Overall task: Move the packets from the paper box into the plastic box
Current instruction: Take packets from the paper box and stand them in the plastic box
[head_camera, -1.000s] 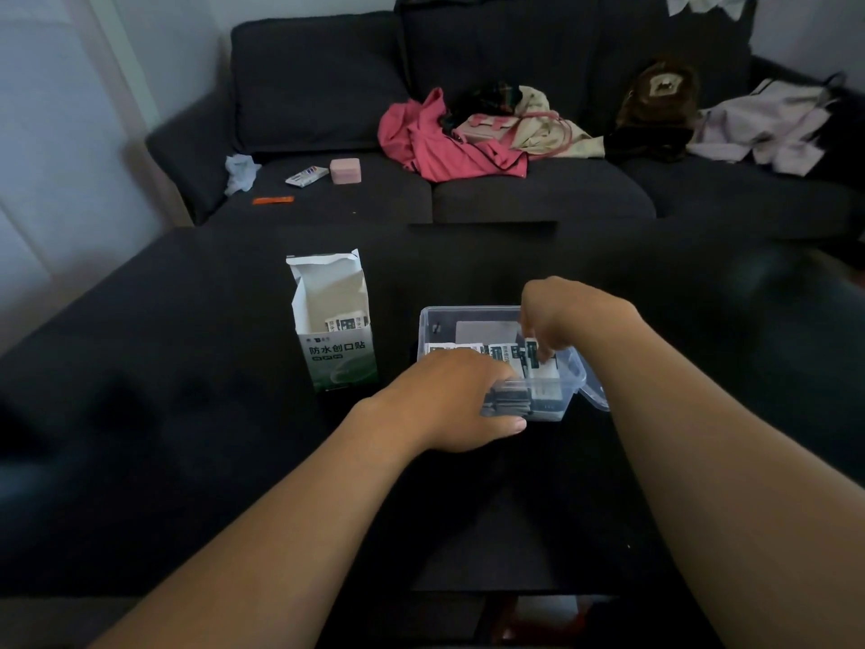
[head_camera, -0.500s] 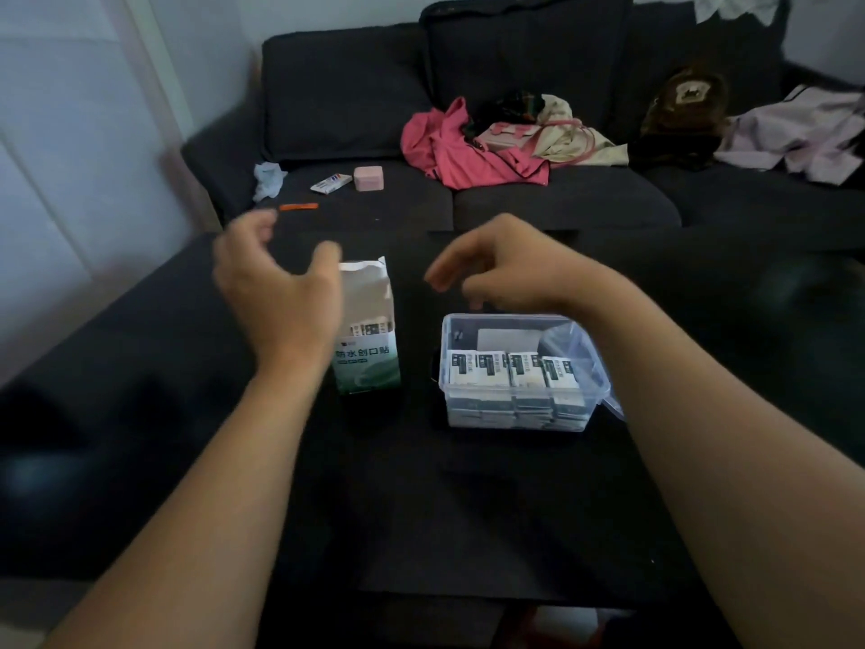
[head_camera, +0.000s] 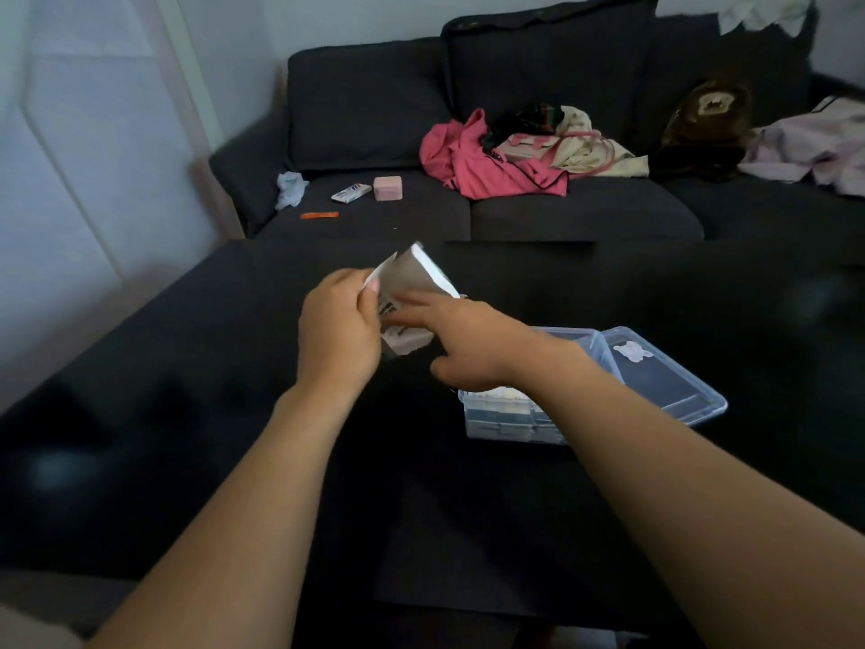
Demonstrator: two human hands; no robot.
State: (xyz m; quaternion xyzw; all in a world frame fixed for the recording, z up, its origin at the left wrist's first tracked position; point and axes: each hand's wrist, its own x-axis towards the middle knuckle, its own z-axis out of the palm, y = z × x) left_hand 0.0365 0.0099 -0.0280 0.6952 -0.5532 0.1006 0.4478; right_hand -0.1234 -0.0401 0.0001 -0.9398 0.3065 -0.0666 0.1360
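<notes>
Left hand holds the paper box lifted off the dark table, fingers curled round its left side, one fingertip pressed on the edge near the open top. Box tilted, its open mouth toward the camera and slightly right, grey inside showing. Right hand at the box's mouth: index finger stretched out, reaching into or onto the opening; remaining fingers loosely bent below. Cannot tell whether the right hand pinches anything; that spot is blurred. A sliver of printed packet shows at the box mouth between the two hands. Plastic box sits on the table to the right of the hands, partly hidden behind the right wrist; clear walls, a row of packets already stacked inside along the near wall. Its clear lid lies open, spread out to the right. Behind the table, a dark sofa with a pink garment and other clothes heaped on the seat, a small pink case, a flat white carton, an orange pen-like object and a crumpled tissue at the left end.
</notes>
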